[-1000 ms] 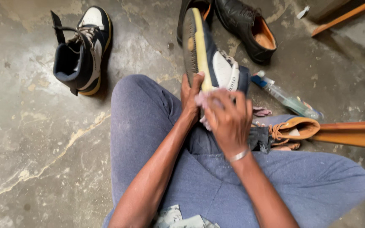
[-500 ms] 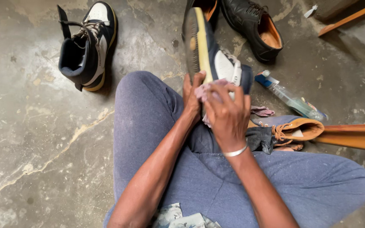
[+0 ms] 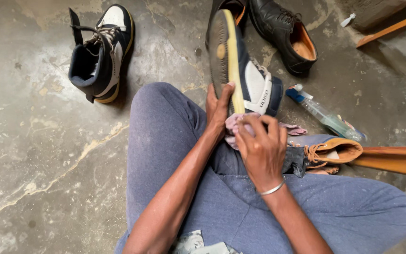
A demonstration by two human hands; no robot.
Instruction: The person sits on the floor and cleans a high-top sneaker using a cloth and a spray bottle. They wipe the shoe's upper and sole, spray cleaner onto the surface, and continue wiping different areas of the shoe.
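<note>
Navy/white sneaker (image 3: pixel 250 80) w/ yellow sole edge, pink cloth (image 3: pixel 237 123)

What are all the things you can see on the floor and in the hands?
Navy, white and yellow high-top sneaker: one, held on its side with the sole toward the left, gripped by the left hand.
Pink cloth rag: one, pressed at the sneaker's heel under the right hand.
Matching high-top sneaker: one, on the floor upper left.
Black leather shoes: two, top centre, orange lining inside.
Clear spray bottle with blue cap: one, lying on the floor right of the held sneaker.
Tan lace-up boot: one, by the right knee.
Grey concrete floor: cracked and stained.
Blue-grey trousers: on the person's legs.
Silver bracelet: one, right wrist.
Left hand: holds the sneaker.
Right hand: holds the rag.
</note>
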